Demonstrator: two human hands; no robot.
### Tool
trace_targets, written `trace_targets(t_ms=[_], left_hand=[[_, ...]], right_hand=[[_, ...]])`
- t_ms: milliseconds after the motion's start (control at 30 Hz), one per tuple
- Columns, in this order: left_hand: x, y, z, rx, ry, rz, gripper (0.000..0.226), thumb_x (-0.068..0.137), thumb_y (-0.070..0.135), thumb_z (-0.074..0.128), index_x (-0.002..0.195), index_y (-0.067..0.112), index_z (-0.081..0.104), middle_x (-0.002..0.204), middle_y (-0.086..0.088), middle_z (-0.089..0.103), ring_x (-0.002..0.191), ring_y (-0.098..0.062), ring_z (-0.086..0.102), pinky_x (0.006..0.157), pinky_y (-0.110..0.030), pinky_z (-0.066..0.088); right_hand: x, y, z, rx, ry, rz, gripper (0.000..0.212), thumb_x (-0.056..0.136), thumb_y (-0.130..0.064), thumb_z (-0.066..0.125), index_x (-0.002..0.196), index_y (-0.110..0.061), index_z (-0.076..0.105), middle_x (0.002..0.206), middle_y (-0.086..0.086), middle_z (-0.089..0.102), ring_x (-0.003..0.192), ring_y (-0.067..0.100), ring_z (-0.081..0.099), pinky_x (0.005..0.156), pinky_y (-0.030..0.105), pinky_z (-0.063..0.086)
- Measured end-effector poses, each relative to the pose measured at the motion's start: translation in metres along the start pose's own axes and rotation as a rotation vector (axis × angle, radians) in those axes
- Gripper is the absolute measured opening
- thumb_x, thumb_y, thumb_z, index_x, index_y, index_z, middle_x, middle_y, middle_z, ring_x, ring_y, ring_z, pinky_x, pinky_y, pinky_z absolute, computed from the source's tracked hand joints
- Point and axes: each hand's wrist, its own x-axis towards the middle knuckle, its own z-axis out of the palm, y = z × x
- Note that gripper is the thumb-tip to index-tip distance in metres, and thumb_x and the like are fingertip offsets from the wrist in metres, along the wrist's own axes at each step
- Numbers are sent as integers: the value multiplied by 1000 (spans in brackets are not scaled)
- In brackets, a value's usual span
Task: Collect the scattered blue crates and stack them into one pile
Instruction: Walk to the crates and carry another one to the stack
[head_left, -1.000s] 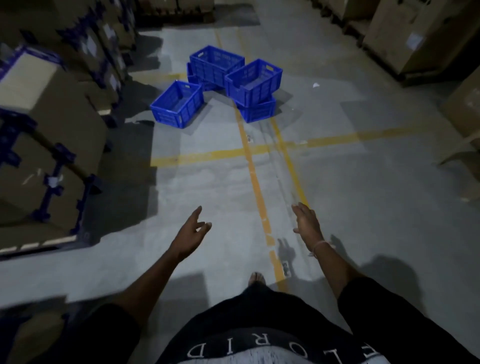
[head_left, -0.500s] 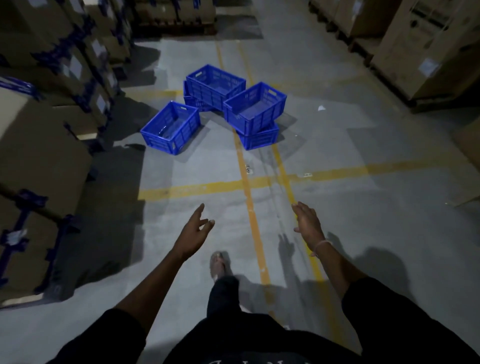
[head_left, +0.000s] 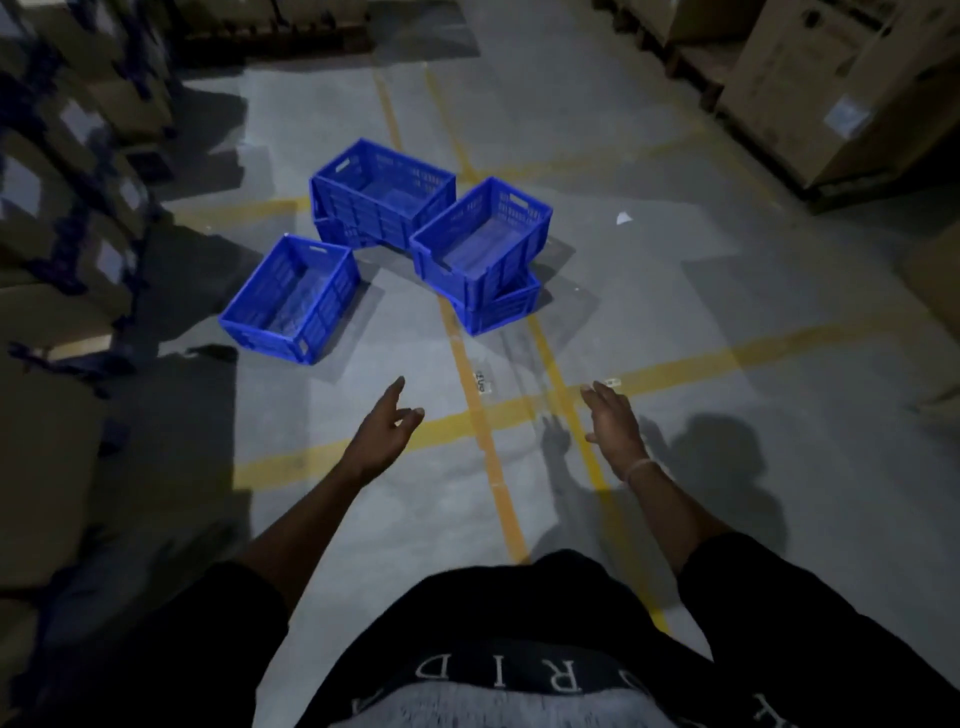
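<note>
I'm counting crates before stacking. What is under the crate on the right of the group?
The right-hand crate sits skewed on top of another blue crate. Only the lower one's near walls and corner show; its inside is covered, so any contents cannot be seen.

Grey concrete floor (head_left: 675, 322) w/ yellow painted lines (head_left: 519, 410) crossing just ahead of & under both hands. Directly on it, well ahead of the left hand (head_left: 382, 441): single blue crate (head_left: 291, 299), upright, open top. Farther ahead, between the two hands' lines: rear blue crate (head_left: 382, 200), apparently w/ another under it, partly hidden. Ahead of the right hand (head_left: 613, 426): bottom blue crate (head_left: 504, 309) on the floor, carrying a skewed top blue crate (head_left: 483, 239). Small label scrap (head_left: 482, 382) on a yellow line between the hands; white paper scrap (head_left: 622, 218) far ahead-right. Cardboard boxes (head_left: 810, 88) stand along both sides, dim.
</note>
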Motion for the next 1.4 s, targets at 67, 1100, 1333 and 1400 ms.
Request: trace_targets(t_ms=[67, 1100, 1333, 1400], left_hand=[[38, 11, -9, 17, -5, 24, 85, 87, 69, 55, 157, 38, 19, 155, -3, 44, 120, -15, 62, 110, -45, 45], [575, 187, -13, -75, 156, -166, 70, 102, 40, 53, 160, 26, 15, 160, 2, 35, 121, -14, 57, 104, -44, 49], [674, 191, -42, -113, 282, -249, 69, 104, 38, 50, 160, 19, 16, 163, -1, 29, 127, -19, 55, 99, -35, 44], [692, 194, -44, -75, 298, -232, 66, 104, 34, 50, 159, 15, 18, 163, -4, 28, 134, -24, 51, 99, -28, 40]], right_hand=[[33, -14, 7, 13, 8, 4, 82, 72, -72, 56, 140, -28, 53, 129, -11, 37, 129, 22, 48, 105, 53, 45], [649, -335, 43, -321, -220, -136, 70, 85, -58, 58, 146, -25, 45, 142, 3, 39, 123, 25, 53, 101, 52, 49], [741, -387, 91, -539, -332, -199, 61, 89, -44, 65, 143, -22, 48, 132, 9, 44, 120, 28, 54, 102, 38, 46], [764, -404, 104, -595, -367, -209, 58, 91, -38, 66, 144, -21, 48, 136, 13, 45, 125, 29, 50, 100, 29, 38]])
